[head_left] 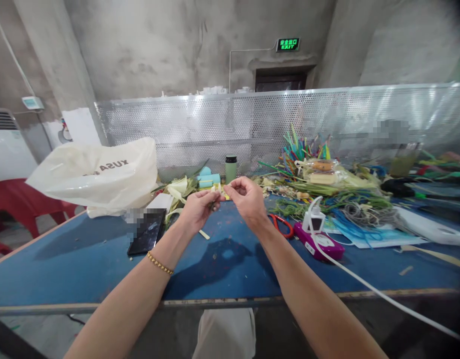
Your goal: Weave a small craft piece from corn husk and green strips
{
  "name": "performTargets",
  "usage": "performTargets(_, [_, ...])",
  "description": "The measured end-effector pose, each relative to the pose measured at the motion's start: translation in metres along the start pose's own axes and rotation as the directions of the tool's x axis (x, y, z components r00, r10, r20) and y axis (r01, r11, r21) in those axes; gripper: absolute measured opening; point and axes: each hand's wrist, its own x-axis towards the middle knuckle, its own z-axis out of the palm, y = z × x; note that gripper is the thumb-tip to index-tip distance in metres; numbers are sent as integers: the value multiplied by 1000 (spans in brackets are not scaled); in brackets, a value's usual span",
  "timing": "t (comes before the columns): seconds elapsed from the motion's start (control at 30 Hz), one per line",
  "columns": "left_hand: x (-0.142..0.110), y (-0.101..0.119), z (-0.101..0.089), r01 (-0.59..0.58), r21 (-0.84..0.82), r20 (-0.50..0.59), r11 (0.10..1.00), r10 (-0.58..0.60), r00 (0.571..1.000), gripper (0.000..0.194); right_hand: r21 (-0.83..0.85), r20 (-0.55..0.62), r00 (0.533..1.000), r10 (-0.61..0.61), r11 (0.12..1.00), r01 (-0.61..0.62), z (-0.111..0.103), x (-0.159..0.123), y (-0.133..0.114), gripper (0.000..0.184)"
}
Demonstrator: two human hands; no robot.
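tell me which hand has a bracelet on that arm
The left hand: a gold-coloured beaded bracelet circles that arm below the wrist, while the right hand has a bare wrist and forearm.

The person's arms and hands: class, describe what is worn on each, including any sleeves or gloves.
The left arm wears a gold-coloured bracelet of round beads near the wrist; the right arm shows no band or watch. No sleeves are visible. The left hand and right hand are ungloved.
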Motion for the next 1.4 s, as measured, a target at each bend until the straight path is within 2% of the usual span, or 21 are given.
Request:
performTargets(0.23, [-1,2,2,-1,52,-9,999,1,1000,13,-43,193,972,-132,989,143,-5,-3,-3,10])
performTargets(0.33, [-2,3,0,1,66,10,998,-2,1000,14,-77,258,955,-150,981,175,-8,-1,-3,18])
performTargets(0.47, [-2,3,-2,1,78,58,997,-6,998,14,-42,353,926,-133,987,157,-12,2,-1,27])
performTargets(0.63, [-4,3,-1,5,123,93,992,-16,996,11,-21,418,906,-72,996,88,-16,2,-7,26])
performTargets(0.77, [-4,3,-1,14,133,82,991,-25,996,10,-48,411,911,-42,997,67,-18,0,-10,23])
performTargets(1.0, [-3,1,-1,-49,164,79,985,37,996,15,-192,297,940,-169,954,232,-17,2,-5,19])
performTargets(1.2, [-3,0,1,-111,257,94,960,89,992,18,-262,232,959,-160,940,220,-14,2,-2,13])
performTargets(1.4, [-5,0,2,-142,322,93,936,118,989,18,-361,243,955,-170,898,252,-16,5,4,12])
